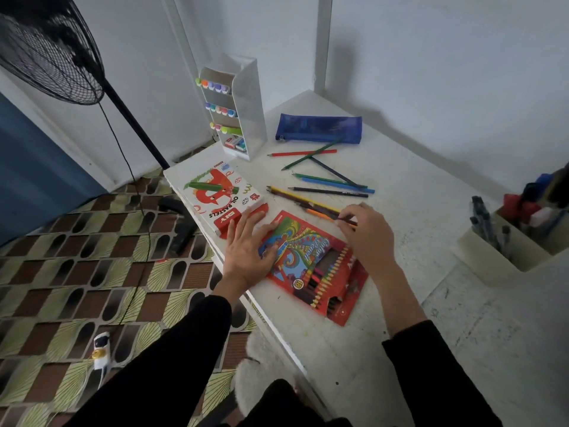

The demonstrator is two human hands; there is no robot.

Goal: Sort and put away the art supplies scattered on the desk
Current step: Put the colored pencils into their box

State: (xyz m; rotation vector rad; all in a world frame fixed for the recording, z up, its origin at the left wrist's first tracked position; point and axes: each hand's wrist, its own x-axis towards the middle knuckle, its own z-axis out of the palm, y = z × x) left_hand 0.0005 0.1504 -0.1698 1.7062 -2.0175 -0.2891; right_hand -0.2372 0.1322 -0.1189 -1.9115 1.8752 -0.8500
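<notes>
A red colour pencil box (317, 269) lies flat on the white desk (415, 211). My left hand (249, 251) rests flat on the box's left edge, fingers straight. My right hand (366, 232) pinches a dark pencil (346, 221) just above the box. Several loose colour pencils (326, 183) lie scattered behind it: yellow, orange, black, blue, green and red ones. An oil pastels box (221, 198) sits to the left with a green crayon (212, 187) on top.
A white tiered organiser (246, 118) with markers stands at the back left. A blue mesh pencil case (318, 129) lies beside it. A cream holder (511, 241) with pens stands at the right. A black fan (46, 47) stands left of the desk.
</notes>
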